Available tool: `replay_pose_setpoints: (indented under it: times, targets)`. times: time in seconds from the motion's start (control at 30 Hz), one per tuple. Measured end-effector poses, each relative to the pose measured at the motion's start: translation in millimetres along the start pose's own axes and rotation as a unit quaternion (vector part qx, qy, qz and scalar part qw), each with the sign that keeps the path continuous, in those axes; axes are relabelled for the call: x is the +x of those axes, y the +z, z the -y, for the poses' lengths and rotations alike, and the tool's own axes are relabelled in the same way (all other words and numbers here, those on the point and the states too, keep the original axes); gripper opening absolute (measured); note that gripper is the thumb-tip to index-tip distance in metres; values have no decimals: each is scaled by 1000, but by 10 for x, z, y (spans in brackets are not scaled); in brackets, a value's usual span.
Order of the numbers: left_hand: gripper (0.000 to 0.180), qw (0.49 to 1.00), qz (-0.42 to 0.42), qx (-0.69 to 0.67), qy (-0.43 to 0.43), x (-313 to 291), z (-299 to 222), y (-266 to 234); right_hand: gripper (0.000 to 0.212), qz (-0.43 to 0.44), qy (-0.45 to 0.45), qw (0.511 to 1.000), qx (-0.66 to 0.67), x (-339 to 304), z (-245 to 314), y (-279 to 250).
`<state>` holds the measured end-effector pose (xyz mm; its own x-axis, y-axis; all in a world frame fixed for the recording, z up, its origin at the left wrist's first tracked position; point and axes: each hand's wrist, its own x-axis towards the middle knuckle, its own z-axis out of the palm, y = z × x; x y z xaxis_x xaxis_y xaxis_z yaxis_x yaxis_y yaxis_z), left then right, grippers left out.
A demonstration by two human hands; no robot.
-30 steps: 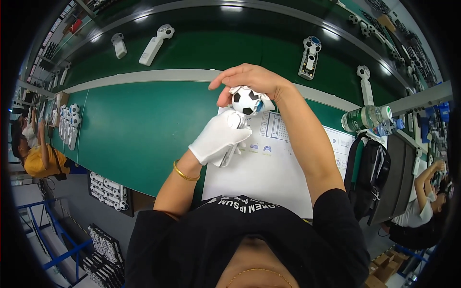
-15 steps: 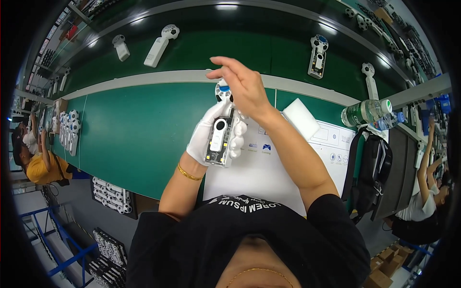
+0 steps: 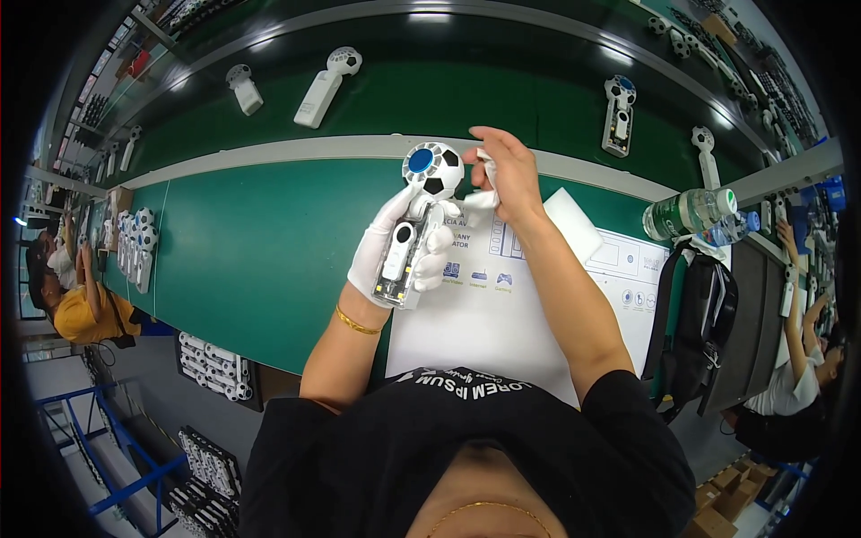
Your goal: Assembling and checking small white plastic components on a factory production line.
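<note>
My left hand (image 3: 381,249), in a white glove, is closed around a handheld device (image 3: 397,253) with a clear casing, a white button panel and visible circuitry. Its round head (image 3: 435,169) is patterned like a black-and-white football, with a blue disc on the side; my left thumb rests just below it. To the right of that head is my bare right hand (image 3: 513,179), its fingers bent around a crumpled white cloth (image 3: 484,193). A small gap separates the cloth from the ball.
Similar devices (image 3: 320,92) lie on the dark green belt beyond the grey rail (image 3: 296,148). A printed white sheet (image 3: 475,332) covers the bench before me. A white foam block (image 3: 572,226), bottles (image 3: 689,213) and a black bag (image 3: 700,323) are at right. Other people work on both sides.
My right hand has moved right, off the device's head, uncovering the ball and the white cloth. My left hand has turned the device slightly. The whole view has shifted a little.
</note>
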<state>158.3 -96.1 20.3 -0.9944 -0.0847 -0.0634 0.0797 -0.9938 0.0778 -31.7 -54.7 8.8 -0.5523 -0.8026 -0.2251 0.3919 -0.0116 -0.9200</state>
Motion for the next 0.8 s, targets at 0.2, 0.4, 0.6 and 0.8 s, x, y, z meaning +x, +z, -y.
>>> replay_pose_setpoints:
  times: [0.2,0.4,0.6,0.8]
  targets:
    - [52,999,-30,42,10,4,-43,21,26,0,-66,996,53,-140,53,112]
    - [50,997,-69,37,15,-26,-52,14,29,39,-150,984,-84,-285,367,217]
    - [49,998,-70,-1,5,-43,-77,-69,42,0,-361,746,-560,-612,417,-312]
    - [47,995,-85,-34,-29,-31,-63,-229,52,-17,-152,631,-760,-987,438,-752]
